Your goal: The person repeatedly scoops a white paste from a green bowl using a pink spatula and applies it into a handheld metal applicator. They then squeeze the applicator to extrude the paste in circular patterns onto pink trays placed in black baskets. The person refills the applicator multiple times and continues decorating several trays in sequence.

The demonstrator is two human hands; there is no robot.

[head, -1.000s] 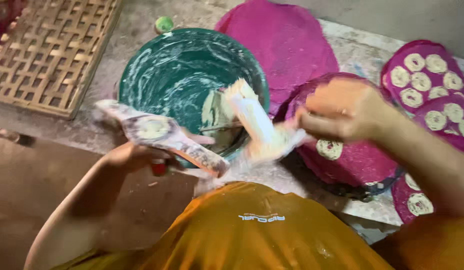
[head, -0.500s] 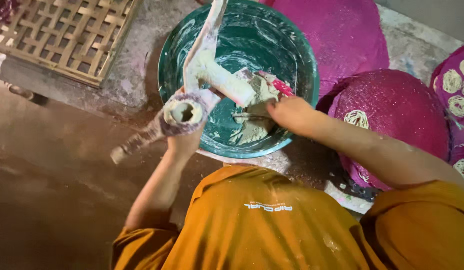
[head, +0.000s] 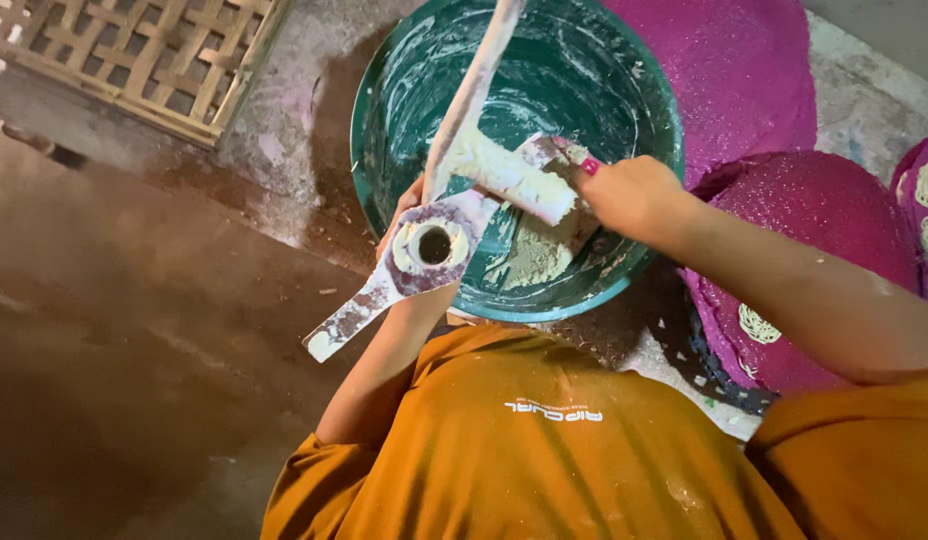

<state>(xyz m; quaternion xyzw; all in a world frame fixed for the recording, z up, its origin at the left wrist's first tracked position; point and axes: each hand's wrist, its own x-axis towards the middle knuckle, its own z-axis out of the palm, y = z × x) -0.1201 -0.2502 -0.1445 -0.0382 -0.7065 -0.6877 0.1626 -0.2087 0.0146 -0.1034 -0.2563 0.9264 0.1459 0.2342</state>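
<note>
My left hand (head: 402, 212) grips a purple, dough-smeared press tool (head: 424, 250) with a round hole in its flat plate and a long handle (head: 476, 85) rising over the basin. My right hand (head: 634, 195) holds a dough-coated white cylinder (head: 514, 178) against the tool, just above a lump of pale dough (head: 539, 255). The dough lies in a green basin (head: 504, 308) streaked with white paste. Both hands are over the basin's near side. My orange clothing fills the bottom of the view.
Pink domed mats (head: 814, 230) stand right of the basin, one bearing a noodle coil (head: 756, 324); another dome (head: 744, 70) lies behind. A bamboo lattice tray (head: 124, 50) sits at top left on a grey ledge. Brown floor spreads at left.
Both hands came in over the basin. My right hand brought the cylinder from beside the pink mats to the dough, and the tool swung so its handle points up.
</note>
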